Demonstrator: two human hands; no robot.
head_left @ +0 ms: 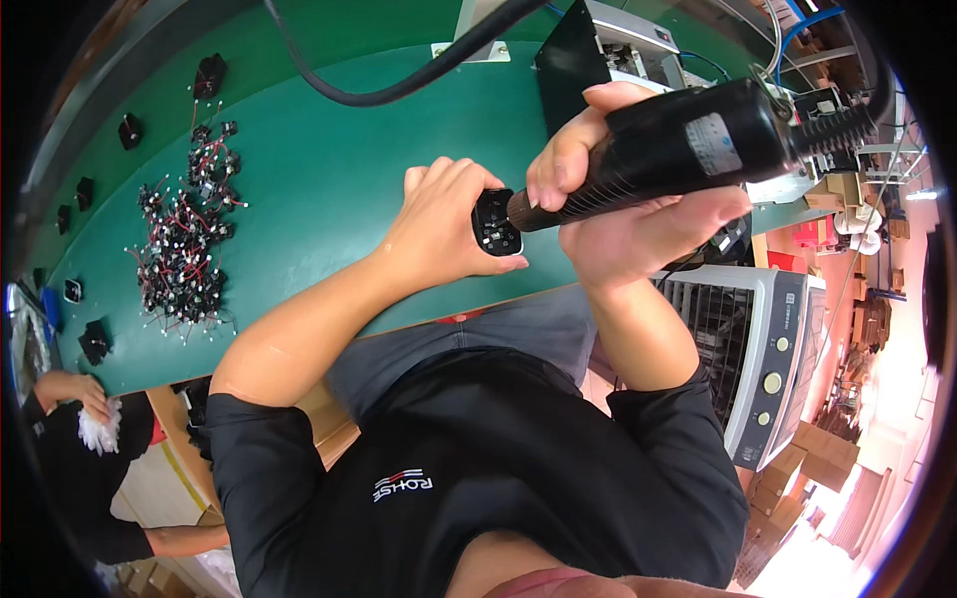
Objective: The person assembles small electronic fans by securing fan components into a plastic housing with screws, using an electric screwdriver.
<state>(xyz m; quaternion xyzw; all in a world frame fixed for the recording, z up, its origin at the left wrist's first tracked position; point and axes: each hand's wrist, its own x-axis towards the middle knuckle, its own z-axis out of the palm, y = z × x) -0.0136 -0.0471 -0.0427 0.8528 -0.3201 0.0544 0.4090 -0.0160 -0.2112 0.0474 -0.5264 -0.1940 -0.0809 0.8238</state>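
Note:
A small black square housing with pale specks inside (495,231) sits in the grip of my left hand (439,214), just above the green bench. My right hand (618,224) is wrapped round a thick black electric screwdriver (688,145), held nearly level with its tip pointing left. That tip meets or hovers over the inside of the housing; I cannot tell whether it touches. From the tool's rear end a black cable with a ribbed sleeve (837,132) runs off to the upper right.
A pile of small black parts with red wires (189,239) lies on the left of the green bench (349,149). A black-and-silver machine (608,50) stands at the back. A white air cooler (768,369) is at my right. Another person's hand (80,394) holds white material at far left.

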